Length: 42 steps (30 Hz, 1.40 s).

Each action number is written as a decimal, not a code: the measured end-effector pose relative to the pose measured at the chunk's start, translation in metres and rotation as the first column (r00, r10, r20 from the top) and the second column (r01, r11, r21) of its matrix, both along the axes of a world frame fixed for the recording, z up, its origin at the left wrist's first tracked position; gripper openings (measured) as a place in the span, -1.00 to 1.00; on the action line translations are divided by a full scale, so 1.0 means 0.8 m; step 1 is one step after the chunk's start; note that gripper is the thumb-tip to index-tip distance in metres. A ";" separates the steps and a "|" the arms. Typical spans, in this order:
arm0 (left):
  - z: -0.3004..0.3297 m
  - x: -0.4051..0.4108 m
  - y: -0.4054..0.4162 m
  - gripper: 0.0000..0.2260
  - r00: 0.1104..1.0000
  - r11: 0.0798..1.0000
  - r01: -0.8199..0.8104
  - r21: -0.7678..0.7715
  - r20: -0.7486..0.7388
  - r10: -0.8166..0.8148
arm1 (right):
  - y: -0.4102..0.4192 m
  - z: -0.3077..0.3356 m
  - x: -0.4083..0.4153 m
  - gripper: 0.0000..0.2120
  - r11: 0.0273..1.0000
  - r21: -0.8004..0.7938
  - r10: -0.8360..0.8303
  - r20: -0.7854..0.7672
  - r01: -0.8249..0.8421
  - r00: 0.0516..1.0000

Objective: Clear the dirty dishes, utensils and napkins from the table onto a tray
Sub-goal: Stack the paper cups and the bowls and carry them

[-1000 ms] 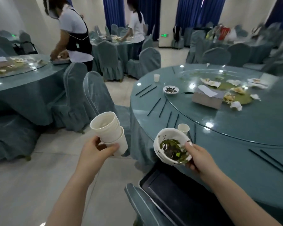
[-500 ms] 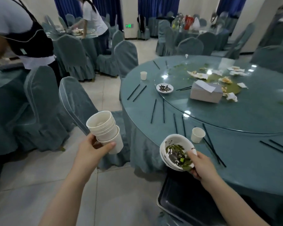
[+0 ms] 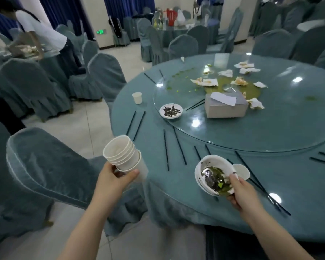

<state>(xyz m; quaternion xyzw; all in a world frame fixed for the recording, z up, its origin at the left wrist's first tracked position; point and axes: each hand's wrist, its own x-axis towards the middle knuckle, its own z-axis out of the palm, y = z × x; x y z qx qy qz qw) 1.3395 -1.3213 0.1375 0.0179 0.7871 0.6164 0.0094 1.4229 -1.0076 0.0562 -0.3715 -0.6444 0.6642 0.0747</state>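
Note:
My left hand [image 3: 114, 182] grips a tilted stack of white paper cups [image 3: 123, 155] off the table's left edge. My right hand [image 3: 240, 192] holds stacked white bowls [image 3: 211, 174] with green leafy scraps over the near rim of the round teal table [image 3: 298, 194]. A single paper cup [image 3: 241, 171] stands right behind the bowls. A small white dish [image 3: 170, 111] of dark scraps sits on the glass turntable [image 3: 251, 132], another cup [image 3: 137, 98] at the far left. Black chopsticks [image 3: 165, 149] lie around the rim. Crumpled napkins [image 3: 208, 82] litter the turntable. The dark tray [image 3: 233, 248] shows below the table edge.
A grey tissue box [image 3: 225, 107] stands on the turntable amid green spills. A covered chair [image 3: 45, 177] is close at my left, others ring the table. A person in white [image 3: 41, 32] works at a far-left table. Tiled floor lies between.
My view has swung right and closer over the table. Both hands keep their loads; the bowls now hang above the table rim beside the single cup, the tray has slipped mostly out of sight.

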 end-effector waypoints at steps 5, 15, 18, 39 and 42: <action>-0.009 -0.083 0.019 -0.55 0.997 0.997 0.077 0.018 -0.001 -0.077 | -0.007 -0.006 -0.046 -0.71 0.997 -0.003 -0.078 0.028 0.078 0.997; -0.043 -0.265 0.023 -0.61 0.953 0.955 0.297 0.002 0.061 -0.297 | -0.010 -0.019 -0.173 -0.67 0.967 0.072 -0.254 0.150 0.246 0.955; -0.046 -0.337 0.005 -0.62 0.958 0.959 0.283 -0.027 0.055 -0.281 | -0.023 -0.022 -0.230 -0.70 0.956 0.014 -0.293 0.143 0.294 0.945; -0.083 -0.702 0.073 -0.50 0.984 0.981 0.181 -0.066 0.013 -0.180 | 0.037 -0.058 -0.475 -0.81 0.931 -0.079 -0.341 0.151 0.355 0.928; -0.098 -0.761 0.093 -0.61 0.994 0.991 0.100 -0.093 -0.021 -0.103 | 0.044 -0.067 -0.487 -0.80 0.940 -0.082 -0.315 0.162 0.331 0.935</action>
